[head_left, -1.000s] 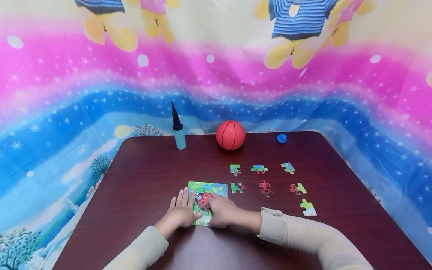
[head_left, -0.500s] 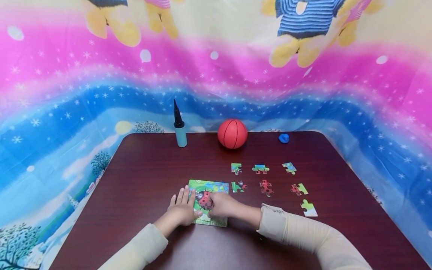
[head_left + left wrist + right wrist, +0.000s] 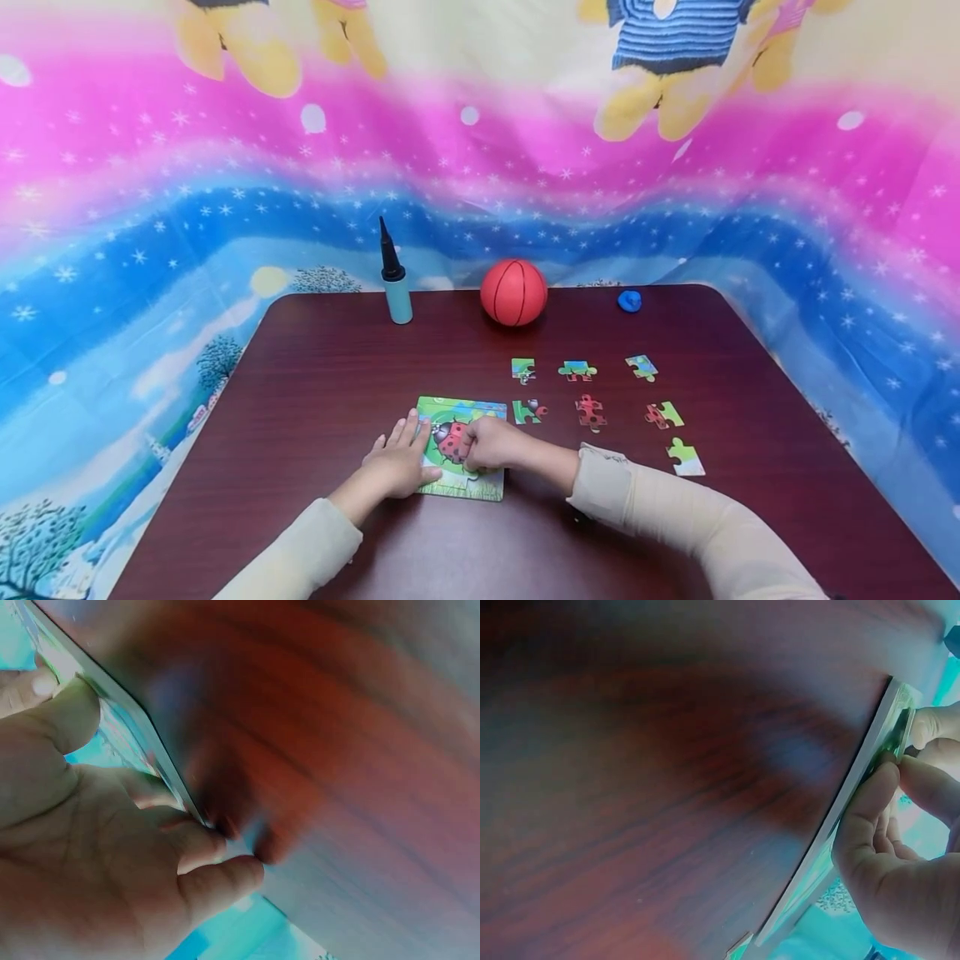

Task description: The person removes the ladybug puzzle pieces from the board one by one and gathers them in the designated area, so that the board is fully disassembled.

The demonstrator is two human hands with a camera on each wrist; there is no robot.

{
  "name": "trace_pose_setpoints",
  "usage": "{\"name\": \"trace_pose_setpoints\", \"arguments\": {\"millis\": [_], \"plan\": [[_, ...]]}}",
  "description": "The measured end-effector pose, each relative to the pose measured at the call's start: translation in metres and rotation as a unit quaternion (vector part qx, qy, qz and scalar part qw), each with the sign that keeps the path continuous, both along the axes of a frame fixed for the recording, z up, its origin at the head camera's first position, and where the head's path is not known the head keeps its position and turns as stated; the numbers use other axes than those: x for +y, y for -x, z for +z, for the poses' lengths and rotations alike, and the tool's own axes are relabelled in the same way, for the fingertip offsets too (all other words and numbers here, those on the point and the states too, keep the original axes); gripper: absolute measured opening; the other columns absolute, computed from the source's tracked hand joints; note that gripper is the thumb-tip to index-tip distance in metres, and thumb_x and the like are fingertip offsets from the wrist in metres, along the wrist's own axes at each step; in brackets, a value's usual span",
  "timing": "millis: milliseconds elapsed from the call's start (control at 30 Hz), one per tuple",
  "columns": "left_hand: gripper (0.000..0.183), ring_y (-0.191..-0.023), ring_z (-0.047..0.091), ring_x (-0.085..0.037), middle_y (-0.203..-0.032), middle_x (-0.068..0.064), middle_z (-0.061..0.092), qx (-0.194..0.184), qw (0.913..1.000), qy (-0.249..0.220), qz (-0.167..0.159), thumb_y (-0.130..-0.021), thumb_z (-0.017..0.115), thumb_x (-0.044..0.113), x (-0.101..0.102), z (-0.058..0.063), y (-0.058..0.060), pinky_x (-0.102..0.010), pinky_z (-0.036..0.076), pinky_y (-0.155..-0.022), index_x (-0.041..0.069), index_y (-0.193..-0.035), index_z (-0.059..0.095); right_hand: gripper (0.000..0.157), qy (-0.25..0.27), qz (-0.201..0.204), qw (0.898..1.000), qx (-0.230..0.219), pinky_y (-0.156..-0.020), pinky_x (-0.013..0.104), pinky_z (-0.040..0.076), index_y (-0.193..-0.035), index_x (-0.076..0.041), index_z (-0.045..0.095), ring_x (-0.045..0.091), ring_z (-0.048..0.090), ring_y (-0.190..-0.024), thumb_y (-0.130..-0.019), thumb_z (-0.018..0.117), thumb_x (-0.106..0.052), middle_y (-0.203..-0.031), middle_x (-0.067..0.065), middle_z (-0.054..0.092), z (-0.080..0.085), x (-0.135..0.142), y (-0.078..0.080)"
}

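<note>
A jigsaw puzzle board (image 3: 450, 479) with a ladybug picture lies on the table in front of me. My left hand (image 3: 392, 468) rests along its left side, fingers extended over the edge and thumb on the lower part. In the left wrist view, the left fingers (image 3: 217, 889) reach past the board's edge to the tabletop. My right hand (image 3: 497, 444) is over the board's right half, thumb and index finger together. Seen from the right wrist, they pinch a puzzle piece (image 3: 904, 736) tilted up from the board, close to the left thumb (image 3: 925, 727).
Several loose puzzle pieces (image 3: 590, 412) lie in rough rows to the board's right, one lower piece (image 3: 685, 457) nearer me. Along the back stand a teal hand pump (image 3: 398, 298), a red ball (image 3: 513, 292) and a small blue toy (image 3: 629, 301) on the dark table (image 3: 315, 367).
The right hand has shifted slightly up the board, uncovering more of its lower right part. The left hand stays on the board's left side. Loose pieces stay put.
</note>
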State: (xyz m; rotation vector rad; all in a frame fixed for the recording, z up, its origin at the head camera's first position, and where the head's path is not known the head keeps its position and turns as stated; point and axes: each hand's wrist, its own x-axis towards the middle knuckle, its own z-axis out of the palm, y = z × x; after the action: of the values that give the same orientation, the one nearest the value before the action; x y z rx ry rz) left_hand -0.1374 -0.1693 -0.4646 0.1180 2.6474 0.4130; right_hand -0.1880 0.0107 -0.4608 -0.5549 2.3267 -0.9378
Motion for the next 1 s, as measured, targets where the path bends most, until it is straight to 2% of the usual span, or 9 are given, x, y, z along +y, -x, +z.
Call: {"name": "trace_pose_setpoints", "arguments": {"millis": [167, 400, 633, 833, 1000], "plan": [[0.077, -0.144, 0.006, -0.032, -0.158, -0.015, 0.005, 0.010, 0.9999, -0.002, -0.004, -0.092, 0.058, 0.039, 0.000, 0.006, -0.002, -0.054, 0.012, -0.112, 0.008, -0.151, 0.019, 0.013, -0.011, -0.005, 1.000, 0.004, -0.046, 0.024, 0.042, -0.069, -0.009, 0.063, 0.010, 0.050, -0.049, -0.069, 0.072, 0.001, -0.057, -0.002, 0.056, 0.001, -0.001, 0.000], [0.083, -0.144, 0.003, -0.035, -0.156, -0.020, 0.005, 0.021, 0.9993, 0.028, 0.013, -0.088, 0.061, 0.045, 0.000, 0.007, -0.001, -0.056, 0.008, -0.112, 0.010, -0.151, 0.019, 0.012, -0.011, -0.003, 1.000, 0.014, -0.046, 0.024, 0.042, -0.069, -0.010, 0.063, 0.010, 0.051, -0.049, -0.070, 0.071, -0.001, -0.057, -0.002, 0.056, 0.000, 0.000, -0.001], [0.085, -0.144, -0.001, -0.035, -0.155, -0.022, 0.009, 0.032, 0.9983, 0.050, 0.002, -0.086, 0.060, 0.051, -0.001, 0.008, -0.001, -0.058, 0.003, -0.111, 0.011, -0.151, 0.021, 0.016, 0.013, 0.008, 0.997, 0.070, -0.050, 0.023, 0.043, -0.065, -0.014, 0.062, 0.006, 0.050, -0.054, -0.067, 0.070, 0.000, -0.061, -0.008, 0.059, 0.000, 0.006, -0.008], [0.085, -0.143, 0.000, -0.036, -0.155, -0.022, 0.011, 0.039, 0.9979, 0.052, 0.001, -0.086, 0.061, 0.050, -0.003, 0.010, 0.000, -0.058, 0.003, -0.111, 0.010, -0.151, 0.022, 0.016, 0.048, 0.004, 0.997, 0.064, -0.051, 0.023, 0.043, -0.068, -0.015, 0.062, 0.006, 0.050, -0.053, -0.068, 0.068, 0.000, -0.059, -0.005, 0.059, 0.003, 0.006, -0.014], [0.086, -0.143, -0.001, -0.037, -0.155, -0.023, 0.011, 0.037, 0.9982, 0.046, 0.006, -0.086, 0.061, 0.051, -0.003, 0.010, -0.001, -0.059, 0.001, -0.111, 0.011, -0.151, 0.021, 0.011, 0.081, -0.005, 0.996, 0.049, -0.054, 0.024, 0.045, -0.074, -0.010, 0.064, 0.007, 0.053, -0.058, -0.070, 0.066, 0.001, -0.066, -0.003, 0.062, 0.007, 0.015, -0.014]]}}
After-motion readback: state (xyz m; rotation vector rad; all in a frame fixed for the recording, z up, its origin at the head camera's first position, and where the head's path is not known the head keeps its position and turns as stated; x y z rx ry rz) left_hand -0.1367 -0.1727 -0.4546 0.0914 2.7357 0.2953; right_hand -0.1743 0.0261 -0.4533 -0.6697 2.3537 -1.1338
